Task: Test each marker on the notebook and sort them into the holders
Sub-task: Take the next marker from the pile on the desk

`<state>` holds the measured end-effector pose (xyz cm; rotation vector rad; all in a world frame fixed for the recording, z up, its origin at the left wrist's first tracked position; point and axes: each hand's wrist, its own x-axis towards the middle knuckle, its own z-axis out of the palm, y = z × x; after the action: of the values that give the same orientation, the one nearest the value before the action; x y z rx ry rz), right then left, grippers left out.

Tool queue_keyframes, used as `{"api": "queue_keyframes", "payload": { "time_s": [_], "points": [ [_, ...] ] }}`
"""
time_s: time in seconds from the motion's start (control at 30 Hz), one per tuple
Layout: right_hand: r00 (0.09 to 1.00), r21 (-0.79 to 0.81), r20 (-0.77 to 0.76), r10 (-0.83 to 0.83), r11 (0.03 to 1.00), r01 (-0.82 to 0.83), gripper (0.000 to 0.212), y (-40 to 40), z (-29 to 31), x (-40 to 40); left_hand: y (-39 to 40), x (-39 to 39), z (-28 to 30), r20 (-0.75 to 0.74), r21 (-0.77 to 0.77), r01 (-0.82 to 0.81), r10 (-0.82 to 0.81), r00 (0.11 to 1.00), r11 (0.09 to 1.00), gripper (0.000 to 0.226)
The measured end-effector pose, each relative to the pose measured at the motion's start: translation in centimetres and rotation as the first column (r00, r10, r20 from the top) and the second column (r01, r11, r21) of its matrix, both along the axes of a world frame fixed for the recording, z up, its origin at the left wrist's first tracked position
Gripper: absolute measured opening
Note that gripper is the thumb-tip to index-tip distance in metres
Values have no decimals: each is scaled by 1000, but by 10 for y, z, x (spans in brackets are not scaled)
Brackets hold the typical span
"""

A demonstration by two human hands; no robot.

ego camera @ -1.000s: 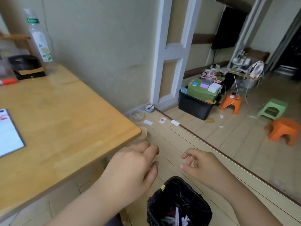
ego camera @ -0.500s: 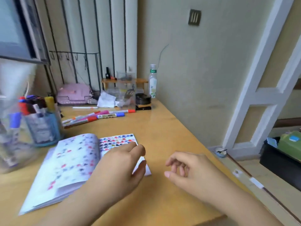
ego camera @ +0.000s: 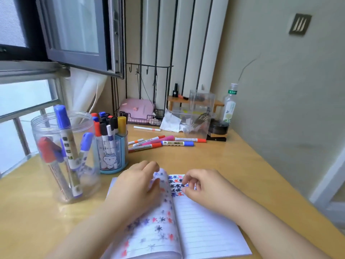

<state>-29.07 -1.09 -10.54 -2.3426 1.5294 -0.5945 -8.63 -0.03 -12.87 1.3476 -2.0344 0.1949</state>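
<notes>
On the wooden desk [ego camera: 233,171], a clear jar [ego camera: 63,156] and a blue holder [ego camera: 113,152] of markers stand far left of the open notebook [ego camera: 201,230], with loose markers [ego camera: 162,143] lying beyond it. The left hand [ego camera: 136,186] rests flat on the left page, fingers relaxed; the right hand [ego camera: 203,187] hovers loosely curled over the right page, holding nothing. The notebook's near edge is cut off.

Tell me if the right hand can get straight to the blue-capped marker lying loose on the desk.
Probably yes. The right hand is empty over the notebook, and the blue-capped marker lies beyond it on bare desk. Nothing stands between them; red-capped markers lie beside it on the left.
</notes>
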Motion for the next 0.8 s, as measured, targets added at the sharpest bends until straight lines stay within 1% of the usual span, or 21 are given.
{"api": "queue_keyframes", "payload": {
  "time_s": [0.1,0.27,0.37,0.5,0.7,0.8],
  "points": [
    [1000,-12,-6,2,1000,-3,7,-25,-7,15,-7,7,-12,-41,20,3,-2,999,1000,29],
    [999,-76,-29,22,997,-24,18,-67,-17,37,-14,11,-14,9,-8,4,-4,1000,1000,27],
    [995,-128,-97,10,992,-22,30,-95,-16,51,-16,13,-17,26,9,-20,19,999,1000,27],
    [984,-171,-179,-9,985,-22,39,-137,-19,71,-18,15,-19,19,46,-46,45,999,998,27],
    [944,-205,-327,-34,978,-36,45,-184,-29,100,-17,15,-19,46,74,-59,56,997,995,24],
    [921,-210,-387,-50,977,-35,40,-194,-30,105,-19,15,-21,38,72,-64,61,997,995,23]
  ]
}}
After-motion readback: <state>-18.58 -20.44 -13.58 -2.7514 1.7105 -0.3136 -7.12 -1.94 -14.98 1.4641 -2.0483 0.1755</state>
